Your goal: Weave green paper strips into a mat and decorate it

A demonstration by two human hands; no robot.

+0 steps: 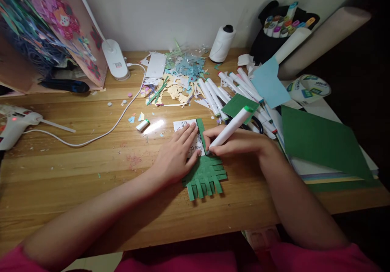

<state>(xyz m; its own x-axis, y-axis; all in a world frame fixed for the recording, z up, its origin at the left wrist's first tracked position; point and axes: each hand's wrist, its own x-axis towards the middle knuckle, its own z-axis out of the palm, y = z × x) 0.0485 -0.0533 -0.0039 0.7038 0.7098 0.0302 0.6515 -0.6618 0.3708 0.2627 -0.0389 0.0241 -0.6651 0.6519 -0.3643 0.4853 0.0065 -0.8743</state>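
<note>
My right hand (227, 141) grips a white marker (230, 127) with a green end, its tip down at a green paper strip (201, 131). My left hand (176, 154) lies flat, fingers stretched out, on a small white paper with black line drawings (198, 142). Below both hands sits a woven mat of green paper strips (207, 176), its loose strip ends sticking out at the front and right. The white paper is partly hidden under my left fingers. A marker cap (143, 125) rests on the table to the left.
Paper scraps (179, 89) pile up near the wall beside a white thread spool (223, 44). Several markers (213, 97) lie to the right, near green card (323, 142) and a tape roll (309, 88). A glue gun (18, 123) and white cable (118, 119) occupy the left.
</note>
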